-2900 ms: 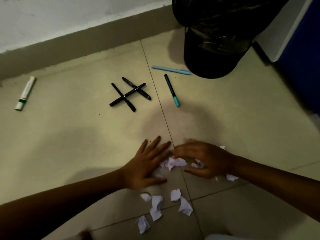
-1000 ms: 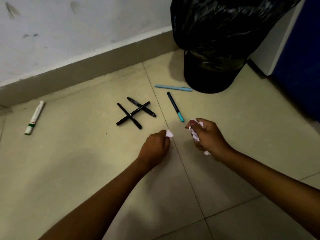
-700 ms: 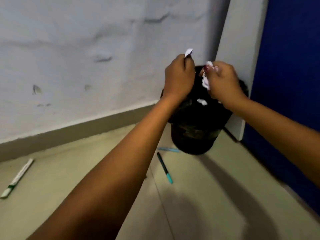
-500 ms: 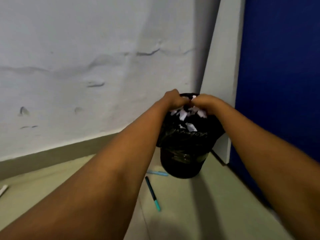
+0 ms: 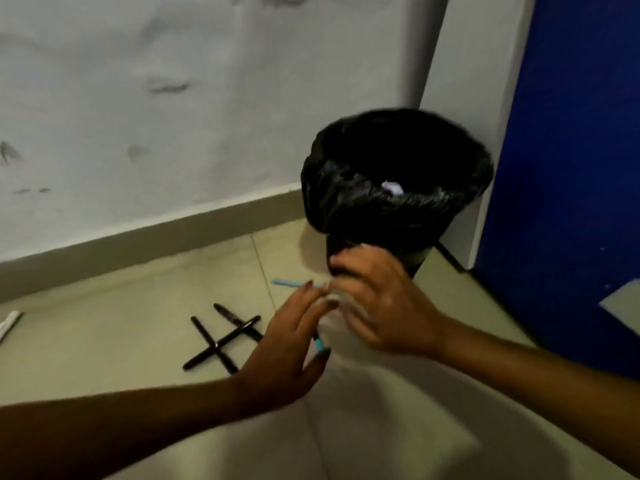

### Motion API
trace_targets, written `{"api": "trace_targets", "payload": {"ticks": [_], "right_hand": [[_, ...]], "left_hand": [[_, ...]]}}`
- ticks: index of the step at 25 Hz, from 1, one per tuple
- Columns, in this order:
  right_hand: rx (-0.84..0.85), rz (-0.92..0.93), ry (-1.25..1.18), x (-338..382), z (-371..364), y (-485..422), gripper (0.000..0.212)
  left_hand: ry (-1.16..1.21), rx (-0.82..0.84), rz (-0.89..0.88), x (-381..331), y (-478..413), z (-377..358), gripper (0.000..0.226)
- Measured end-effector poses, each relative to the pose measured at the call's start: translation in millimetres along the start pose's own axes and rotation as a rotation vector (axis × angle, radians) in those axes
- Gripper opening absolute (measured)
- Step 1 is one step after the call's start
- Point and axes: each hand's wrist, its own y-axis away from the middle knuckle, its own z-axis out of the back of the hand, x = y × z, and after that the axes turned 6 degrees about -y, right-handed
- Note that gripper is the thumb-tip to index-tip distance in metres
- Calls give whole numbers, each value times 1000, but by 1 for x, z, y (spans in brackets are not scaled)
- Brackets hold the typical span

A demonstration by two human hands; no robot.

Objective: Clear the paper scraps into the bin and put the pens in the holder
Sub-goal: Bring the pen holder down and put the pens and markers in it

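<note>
The bin (image 5: 360,202), lined with a black bag, stands in the corner, and a paper scrap (image 5: 392,187) rests on the near rim of the bag. My left hand (image 5: 289,348) and my right hand (image 5: 377,303) hover open and empty in front of the bin, fingertips nearly touching, above the floor. Three black pens (image 5: 221,337) lie crossed on the tiles left of my left hand. A light blue pen (image 5: 287,283) lies near the bin's base. The teal tip of another pen (image 5: 318,342) shows beside my left hand. No pen holder is in view.
A white marker (image 5: 8,325) lies at the far left edge by the skirting board. A grey wall runs behind, a white post and a blue panel (image 5: 571,168) stand to the right of the bin.
My hands gathered scraps from the floor, lifted them over the bin and let them go. Both hands have since dropped away from the bin rim, open and empty.
</note>
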Motion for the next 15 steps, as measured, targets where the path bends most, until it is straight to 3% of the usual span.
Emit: {"api": "trace_targets", "payload": {"ticks": [3, 6, 15], "right_hand": [[513, 72, -15, 27, -55, 104, 56], [754, -12, -80, 29, -76, 155, 60], [800, -123, -126, 19, -90, 157, 53]], "left_hand": [[-183, 430, 112, 31, 101, -40, 59], [-302, 557, 111, 39, 131, -51, 58], [-201, 534, 93, 48, 127, -55, 63]]}}
